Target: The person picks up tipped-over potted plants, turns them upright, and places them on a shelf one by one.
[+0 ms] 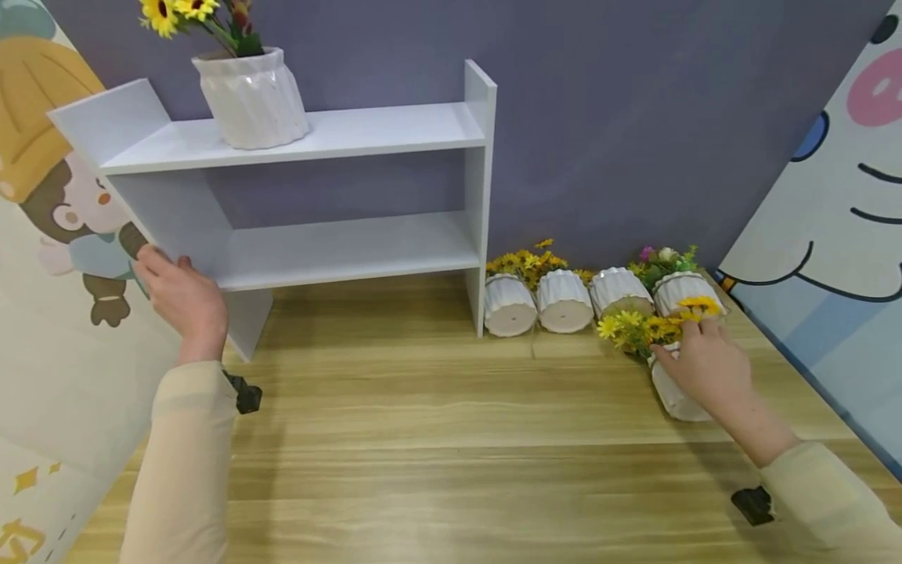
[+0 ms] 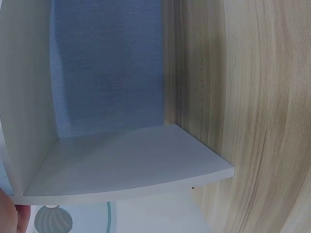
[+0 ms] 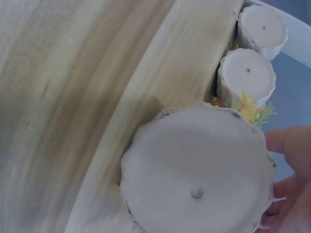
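My left hand (image 1: 185, 299) grips the left side panel of a white two-tier shelf (image 1: 352, 247), near the lower board's front edge. Part of that hand (image 2: 8, 216) shows at the corner of the left wrist view. On the right, my right hand (image 1: 708, 364) holds a white ridged flowerpot (image 1: 675, 392) with yellow flowers (image 1: 634, 329), tipped on its side. The right wrist view shows the round base of this pot (image 3: 194, 165), with a small hole, and my fingers along its side. My palm and some fingers are hidden in the head view.
Several similar pots (image 1: 564, 301) lie on their sides against the wall, right of the shelf, bases facing forward. Another white pot (image 1: 254, 102) with sunflowers stands upright on the top board. Everything rests on a wooden table (image 1: 423, 439) between walls with cartoon pictures.
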Motion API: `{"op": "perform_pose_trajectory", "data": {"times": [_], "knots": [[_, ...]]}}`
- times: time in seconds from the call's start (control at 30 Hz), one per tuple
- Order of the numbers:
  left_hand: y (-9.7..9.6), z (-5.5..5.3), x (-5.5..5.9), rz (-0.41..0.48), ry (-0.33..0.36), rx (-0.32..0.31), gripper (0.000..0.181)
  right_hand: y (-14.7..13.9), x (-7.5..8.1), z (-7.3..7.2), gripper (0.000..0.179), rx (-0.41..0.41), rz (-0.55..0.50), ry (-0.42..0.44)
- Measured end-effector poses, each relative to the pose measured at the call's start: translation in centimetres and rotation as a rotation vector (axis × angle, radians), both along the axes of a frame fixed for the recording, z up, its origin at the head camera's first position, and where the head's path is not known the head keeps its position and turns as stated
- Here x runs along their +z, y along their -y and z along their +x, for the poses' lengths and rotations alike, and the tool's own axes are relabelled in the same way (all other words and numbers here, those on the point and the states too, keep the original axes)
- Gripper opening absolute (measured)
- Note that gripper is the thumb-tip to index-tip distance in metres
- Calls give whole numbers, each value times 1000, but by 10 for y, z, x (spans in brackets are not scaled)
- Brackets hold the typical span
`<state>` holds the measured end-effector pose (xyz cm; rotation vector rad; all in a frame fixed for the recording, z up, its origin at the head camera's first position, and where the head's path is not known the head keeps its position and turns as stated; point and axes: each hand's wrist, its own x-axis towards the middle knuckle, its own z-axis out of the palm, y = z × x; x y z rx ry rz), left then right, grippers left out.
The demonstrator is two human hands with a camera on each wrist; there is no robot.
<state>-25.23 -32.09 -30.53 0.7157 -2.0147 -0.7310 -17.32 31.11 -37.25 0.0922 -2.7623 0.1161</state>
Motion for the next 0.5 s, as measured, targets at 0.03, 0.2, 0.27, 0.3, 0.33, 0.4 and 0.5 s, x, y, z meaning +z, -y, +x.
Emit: {"op": "perform_pose_trajectory", "data": {"times": [0.03, 0.2, 0.27, 0.3, 0.33, 0.4, 0.5], "knots": [[0, 0, -1, 0, -1, -2, 38, 0, -1, 0, 59, -11, 16, 12], [1, 0, -2, -1, 2, -11, 37, -1, -5, 2, 85, -75, 62, 177], [1, 0, -3, 1, 2, -14, 37, -2, -5, 3, 93, -91, 45, 232], [1, 0, -3, 3, 2, -15, 37, -2, -5, 3, 96, -98, 37, 254], [1, 0, -3, 2, 1, -16, 37, -2, -6, 2, 98, -103, 28, 264], [2, 0, -3, -3, -5, -16, 37, -2, -6, 2, 102, -105, 8, 285], [3, -1, -3, -13, -14, -16, 36, -2, -5, 2, 101, -104, -14, 311]]}}
